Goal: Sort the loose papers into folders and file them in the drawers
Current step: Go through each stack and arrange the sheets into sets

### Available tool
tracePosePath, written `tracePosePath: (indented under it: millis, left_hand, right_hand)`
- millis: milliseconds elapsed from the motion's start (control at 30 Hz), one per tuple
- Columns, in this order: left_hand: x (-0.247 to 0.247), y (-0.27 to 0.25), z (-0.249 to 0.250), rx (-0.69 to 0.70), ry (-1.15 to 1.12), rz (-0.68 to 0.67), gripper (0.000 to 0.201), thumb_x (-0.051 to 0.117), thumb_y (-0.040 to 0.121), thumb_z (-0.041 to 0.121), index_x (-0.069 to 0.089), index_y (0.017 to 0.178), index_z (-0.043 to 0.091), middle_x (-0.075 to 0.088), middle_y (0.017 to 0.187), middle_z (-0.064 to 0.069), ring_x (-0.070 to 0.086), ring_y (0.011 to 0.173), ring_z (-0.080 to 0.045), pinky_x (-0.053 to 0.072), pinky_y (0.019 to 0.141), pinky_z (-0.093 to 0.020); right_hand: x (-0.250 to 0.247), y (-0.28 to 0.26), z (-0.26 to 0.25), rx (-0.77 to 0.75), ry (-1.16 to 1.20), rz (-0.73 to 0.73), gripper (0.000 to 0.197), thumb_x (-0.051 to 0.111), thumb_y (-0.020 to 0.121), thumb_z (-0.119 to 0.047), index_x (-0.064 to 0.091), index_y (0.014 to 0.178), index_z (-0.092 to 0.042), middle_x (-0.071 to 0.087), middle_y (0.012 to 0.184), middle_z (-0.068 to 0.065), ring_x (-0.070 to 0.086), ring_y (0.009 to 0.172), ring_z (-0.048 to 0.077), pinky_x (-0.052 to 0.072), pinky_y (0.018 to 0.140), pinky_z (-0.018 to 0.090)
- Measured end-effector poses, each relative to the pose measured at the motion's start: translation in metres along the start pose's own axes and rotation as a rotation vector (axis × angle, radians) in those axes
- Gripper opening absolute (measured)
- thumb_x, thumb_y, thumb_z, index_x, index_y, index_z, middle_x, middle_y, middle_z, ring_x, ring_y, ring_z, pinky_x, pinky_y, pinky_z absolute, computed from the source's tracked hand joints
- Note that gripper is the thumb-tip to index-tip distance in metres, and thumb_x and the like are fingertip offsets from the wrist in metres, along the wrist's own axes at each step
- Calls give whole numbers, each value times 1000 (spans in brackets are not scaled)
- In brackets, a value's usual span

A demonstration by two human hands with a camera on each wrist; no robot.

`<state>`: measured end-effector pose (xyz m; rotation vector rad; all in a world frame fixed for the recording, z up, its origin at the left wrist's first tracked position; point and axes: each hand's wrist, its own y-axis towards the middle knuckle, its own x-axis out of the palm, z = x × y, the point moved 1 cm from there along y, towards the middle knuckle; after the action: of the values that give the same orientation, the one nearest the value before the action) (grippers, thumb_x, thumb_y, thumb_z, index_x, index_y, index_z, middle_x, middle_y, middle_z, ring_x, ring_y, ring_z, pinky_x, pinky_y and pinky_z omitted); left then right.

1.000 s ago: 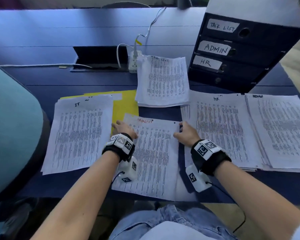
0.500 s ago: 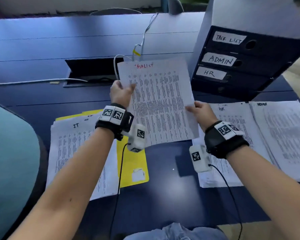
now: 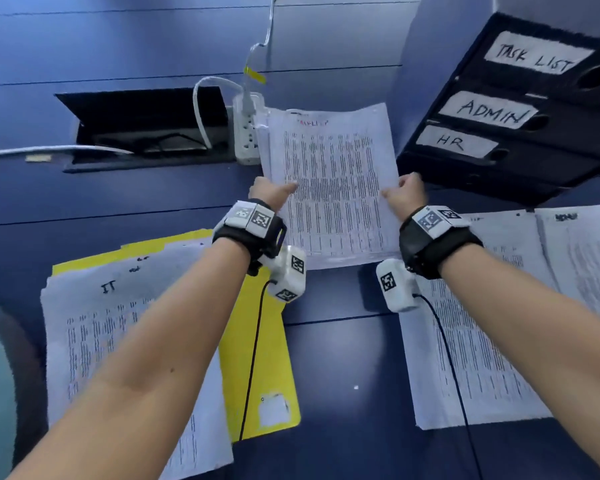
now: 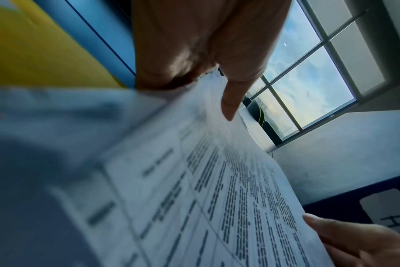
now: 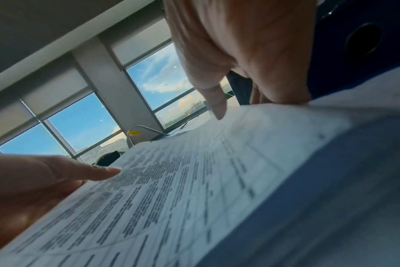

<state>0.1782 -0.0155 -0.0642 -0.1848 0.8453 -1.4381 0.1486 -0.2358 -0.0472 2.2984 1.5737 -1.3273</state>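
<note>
A printed sheet headed "Task List" in red [image 3: 333, 188] lies low over the Task List pile [image 3: 263, 136] at the back middle of the desk. My left hand [image 3: 272, 192] pinches its left edge, thumb [image 4: 231, 101] on top. On the opposite edge my right hand [image 3: 404, 192] pinches it the same way, thumb [image 5: 215, 101] on the sheet [image 5: 194, 180]. The black drawer unit [image 3: 499, 109], labelled TASK LIST, ADMIN and HR, stands shut just right of the sheet. Whether the sheet touches the pile I cannot tell.
An IT pile [image 3: 118, 323] lies front left on yellow folders [image 3: 257, 358]. HR [image 3: 465, 358] and Admin [image 3: 586, 265] piles lie at the right. A white power strip [image 3: 245, 129] and an open cable hatch [image 3: 146, 126] sit behind the sheet.
Both hands picked the Task List sheet up from the desk's front middle, lifted it, and carried it forward and down over the back pile.
</note>
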Motion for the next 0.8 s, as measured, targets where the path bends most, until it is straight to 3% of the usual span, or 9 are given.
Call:
tracePosePath:
  millis: [67, 133, 233, 333, 400, 500, 600, 667, 800]
  left_hand:
    - [5, 7, 0, 0, -50, -23, 71, 76, 69, 22, 43, 125, -7, 53, 126, -21, 53, 118, -33, 45, 99, -44]
    - [8, 17, -5, 14, -76, -32, 67, 72, 62, 11, 45, 121, -4, 55, 121, -23, 54, 114, -35, 47, 97, -46]
    - [6, 2, 1, 113, -126, -28, 46, 62, 63, 4, 55, 108, 12, 62, 112, -12, 59, 106, -30, 46, 98, -41]
    - [-3, -24, 16, 306, -155, 79, 47, 57, 80, -2, 49, 126, 7, 53, 104, 2, 52, 95, -14, 42, 91, -22]
    - [-16, -49, 30, 440, -256, 110, 47, 57, 82, -3, 46, 127, 3, 57, 103, -5, 57, 90, -18, 49, 90, -30]
    - [-43, -99, 46, 574, -398, 161, 48, 59, 72, 6, 48, 118, -1, 62, 97, -8, 60, 86, -21, 53, 88, -38]
    - [-61, -149, 45, 750, -481, 182, 31, 58, 68, 8, 50, 97, 13, 58, 82, 5, 54, 76, -9, 48, 75, -25]
    - [-69, -178, 32, 831, -495, 207, 30, 57, 69, 7, 49, 93, 22, 58, 78, 17, 54, 70, 4, 45, 70, -15]
    - [-66, -215, -13, 787, -605, 164, 34, 58, 67, 8, 48, 96, 23, 60, 86, 13, 58, 70, 12, 47, 66, -10]
  right_hand:
    - [2, 5, -2, 55, 79, -23, 41, 55, 91, -16, 38, 124, 3, 49, 110, 12, 51, 110, 26, 36, 77, 27]
    - [2, 9, -6, 97, 105, -97, 48, 59, 89, -15, 39, 128, 6, 51, 120, 13, 52, 110, 26, 39, 80, 27]
    - [1, 7, -13, 64, 105, -217, 29, 57, 88, -6, 56, 115, 5, 58, 100, 11, 54, 96, 23, 44, 76, 29]
    - [-7, -11, -27, -77, 302, -232, 19, 50, 85, 8, 58, 98, -5, 60, 95, 10, 58, 96, 27, 51, 86, 41]
    - [-17, -34, -40, -169, 414, -198, 29, 49, 85, 10, 50, 108, -8, 60, 107, 11, 60, 103, 25, 51, 91, 40]
    - [-38, -79, -53, -359, 544, -91, 34, 50, 88, 6, 44, 118, -9, 60, 106, 2, 61, 94, 10, 53, 84, 25]
    - [-57, -134, -53, -547, 645, 51, 38, 50, 91, -1, 35, 121, -18, 51, 97, -17, 54, 84, -14, 47, 79, 10]
    - [-65, -165, -39, -625, 702, 136, 47, 51, 92, -3, 29, 133, -12, 43, 98, -22, 46, 82, -28, 38, 79, 1]
    - [-59, -203, 5, -742, 717, 150, 44, 57, 86, -1, 26, 117, -12, 47, 107, -12, 53, 90, -15, 46, 83, 13]
